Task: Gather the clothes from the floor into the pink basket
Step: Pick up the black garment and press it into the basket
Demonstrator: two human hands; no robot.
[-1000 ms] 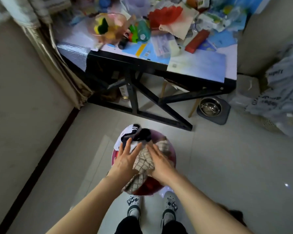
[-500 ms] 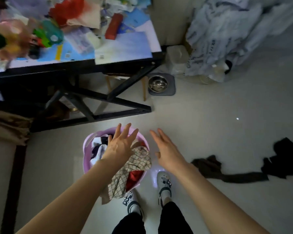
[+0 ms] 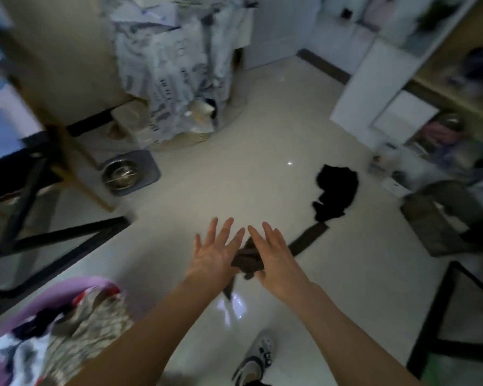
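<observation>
The pink basket (image 3: 76, 288) sits at the lower left, heaped with a checked cloth (image 3: 95, 321) and other clothes. A long dark brown garment (image 3: 307, 242) lies on the pale floor ahead, its bunched end showing between my hands. A black garment (image 3: 336, 192) lies crumpled just beyond it. My left hand (image 3: 216, 256) and my right hand (image 3: 275, 260) are stretched out side by side over the brown garment, fingers spread, holding nothing.
A black-framed table (image 3: 53, 243) stands to the left, with a steel pet bowl (image 3: 120, 174) on a grey mat beside it. Printed sacks (image 3: 176, 65) lean at the back. Shelving (image 3: 402, 87) and piled items fill the right. A black frame (image 3: 441, 310) stands at the lower right.
My view has swung right, away from the basket. Both hands left the clothes in the basket and now reach over the brown garment on the floor.
</observation>
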